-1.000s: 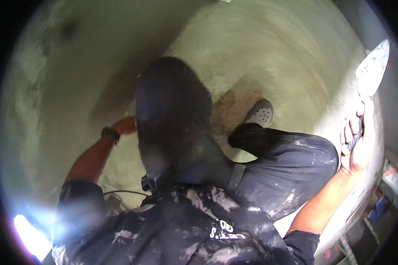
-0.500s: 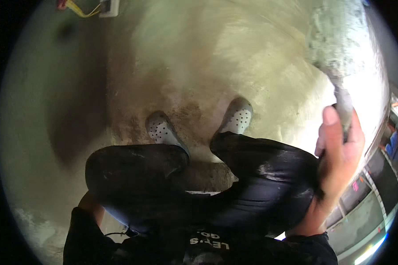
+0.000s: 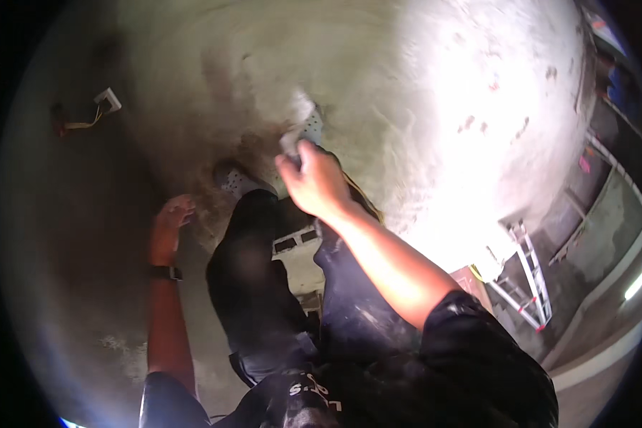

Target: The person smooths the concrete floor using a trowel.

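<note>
My right hand (image 3: 314, 178) is closed around the handle of a plaster-smeared trowel (image 3: 302, 108), held in front of my legs. The blade is blurred and seen nearly edge-on; it overlaps my right shoe (image 3: 311, 127) in the view. Off to the left, my left hand (image 3: 175, 212) is raised, somewhat blurred, with fingers loosely extended and nothing visible in it. A dark band sits on that wrist. Both hands are in front of a greyish, patchy plastered surface (image 3: 357, 64); I cannot tell whether the left hand touches it.
A white electrical box (image 3: 108, 102) with yellow wires is at the upper left. A folding ladder (image 3: 528, 278) stands at the right beside a bright glare. Below my legs lies a hollow block (image 3: 296, 241). A lit tube lamp (image 3: 639, 281) is at the far right.
My right hand brought the trowel from the far right to the middle. My left hand, hidden before, has come up into view at the left. My legs have straightened somewhat and the view has shifted.
</note>
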